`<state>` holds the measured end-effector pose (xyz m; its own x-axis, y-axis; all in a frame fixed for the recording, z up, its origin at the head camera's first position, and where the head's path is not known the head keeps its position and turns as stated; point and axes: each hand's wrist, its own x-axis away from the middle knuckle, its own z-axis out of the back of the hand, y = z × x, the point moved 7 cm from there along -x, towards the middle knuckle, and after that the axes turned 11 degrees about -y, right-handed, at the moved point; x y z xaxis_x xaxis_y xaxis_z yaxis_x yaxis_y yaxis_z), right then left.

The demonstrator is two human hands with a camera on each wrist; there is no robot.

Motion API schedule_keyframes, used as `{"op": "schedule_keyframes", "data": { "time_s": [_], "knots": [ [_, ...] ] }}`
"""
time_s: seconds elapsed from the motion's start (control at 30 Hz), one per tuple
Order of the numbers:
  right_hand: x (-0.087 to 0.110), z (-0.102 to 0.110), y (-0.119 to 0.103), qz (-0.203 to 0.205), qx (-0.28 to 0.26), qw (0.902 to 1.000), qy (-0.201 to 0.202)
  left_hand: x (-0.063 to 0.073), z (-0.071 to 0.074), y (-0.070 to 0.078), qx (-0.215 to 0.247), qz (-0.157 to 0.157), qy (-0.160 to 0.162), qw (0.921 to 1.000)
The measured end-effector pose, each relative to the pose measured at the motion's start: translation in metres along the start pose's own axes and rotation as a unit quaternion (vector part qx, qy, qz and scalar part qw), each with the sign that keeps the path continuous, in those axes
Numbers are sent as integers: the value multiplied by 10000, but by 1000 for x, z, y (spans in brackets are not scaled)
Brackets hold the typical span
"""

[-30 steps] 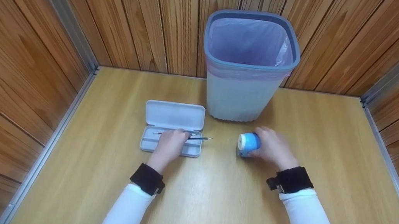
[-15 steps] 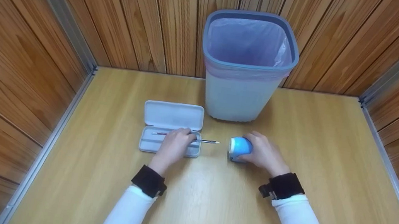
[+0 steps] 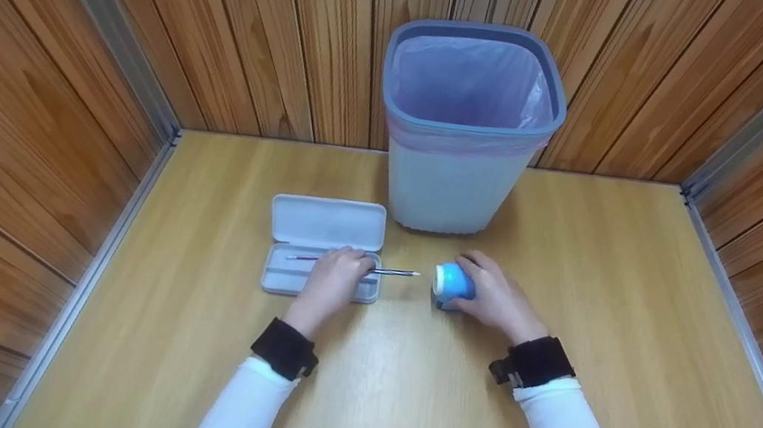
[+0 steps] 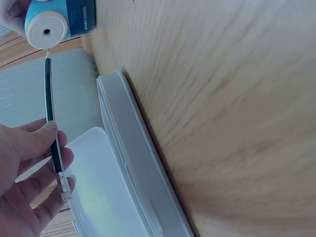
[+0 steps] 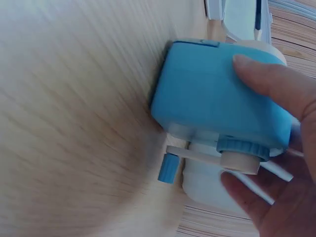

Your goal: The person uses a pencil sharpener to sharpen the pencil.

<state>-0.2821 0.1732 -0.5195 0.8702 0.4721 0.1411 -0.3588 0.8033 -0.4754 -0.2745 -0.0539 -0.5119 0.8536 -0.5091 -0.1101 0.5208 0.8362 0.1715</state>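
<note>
My left hand (image 3: 331, 278) pinches a dark pencil (image 4: 51, 103) between thumb and fingers, above the open grey pencil case (image 3: 275, 280). The pencil's sharpened tip points right, a short gap from the blue pencil sharpener (image 3: 455, 281); its eraser end lies by the lower fingers in the left wrist view. A thin reddish stick (image 3: 300, 258), partly hidden by the hand, shows in the case. My right hand (image 3: 500, 298) grips the sharpener, which stands on the table, its holed white face turned toward the pencil. In the right wrist view the sharpener's crank handle (image 5: 169, 168) shows.
A waste bin (image 3: 452, 187) with a plastic liner stands behind the case and the sharpener, against the slatted wooden wall (image 3: 242, 38). Metal strips (image 3: 94, 263) edge the wooden table (image 3: 391, 409) on both sides.
The right hand has brought the sharpener left, toward the case, and turned it slightly. The left hand has moved the pencil a little right and levelled it toward the sharpener.
</note>
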Motion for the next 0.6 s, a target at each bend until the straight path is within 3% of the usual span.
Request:
{"op": "schedule_keyframes", "data": {
  "time_s": [0.33, 0.6],
  "knots": [
    [-1, -2, -2, -62, -254, 9995, -155, -2, 0, 0, -21, 14, 4, 10000],
    [-1, -3, -6, -100, -68, 9998, -162, -1, 3, -1, -55, -41, 171, 9998]
  ]
}}
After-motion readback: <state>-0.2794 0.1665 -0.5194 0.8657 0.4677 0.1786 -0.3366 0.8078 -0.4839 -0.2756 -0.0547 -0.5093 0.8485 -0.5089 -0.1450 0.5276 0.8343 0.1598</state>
